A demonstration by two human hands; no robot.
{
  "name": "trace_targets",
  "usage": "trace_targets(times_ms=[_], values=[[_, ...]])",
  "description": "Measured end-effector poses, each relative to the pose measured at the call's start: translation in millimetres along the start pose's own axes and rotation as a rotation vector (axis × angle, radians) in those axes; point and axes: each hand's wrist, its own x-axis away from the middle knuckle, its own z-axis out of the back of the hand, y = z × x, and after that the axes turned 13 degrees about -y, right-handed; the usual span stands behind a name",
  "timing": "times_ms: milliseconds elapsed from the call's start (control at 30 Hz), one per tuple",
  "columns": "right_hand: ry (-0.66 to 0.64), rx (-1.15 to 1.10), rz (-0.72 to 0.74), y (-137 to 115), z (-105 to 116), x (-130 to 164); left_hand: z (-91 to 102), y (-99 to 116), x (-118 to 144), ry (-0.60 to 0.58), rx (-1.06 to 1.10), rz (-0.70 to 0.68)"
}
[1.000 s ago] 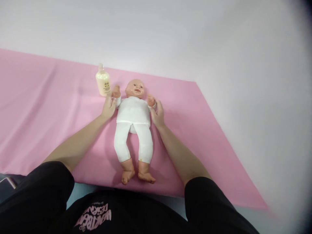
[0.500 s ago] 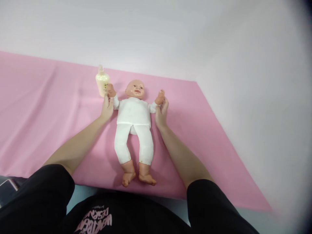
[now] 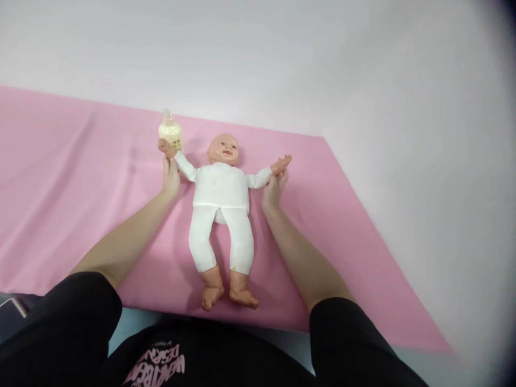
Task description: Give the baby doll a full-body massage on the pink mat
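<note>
Head view: doll (image 3: 221, 199) lies supine, centre of pink sheet (image 3: 80, 183), arms spread wide. L hand (image 3: 171, 176) fingers closed round doll's wrist; R hand (image 3: 274, 185) likewise at opposite wrist, so each limb stays extended. Bottle (image 3: 171, 131) upright, behind doll's raised hand.

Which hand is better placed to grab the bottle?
Left. The left hand holds the doll's wrist right beside the cream bottle; the right hand is across the doll's body, farther away.
</note>
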Motion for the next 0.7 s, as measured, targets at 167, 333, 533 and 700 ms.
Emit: trace_targets(times_ms=[167,333,533,700], values=[[-0.042,-0.068,-0.055,-38.7,-12.4,6.1,-13.5,30.7,16.5,-0.177,-0.252,-0.247],[-0.305,0.118,0.083,-57.9,-16.1,10.2,-20.9,47.4,25.1,-0.443,-0.534,-0.404],[-0.308,0.105,0.057,-53.8,-17.9,9.4,-23.5,53.6,27.5,-0.463,-0.586,-0.409],[-0.120,-0.013,-0.022,-40.4,-16.1,10.0,-18.7,55.6,25.7,-0.276,-0.366,-0.323]])
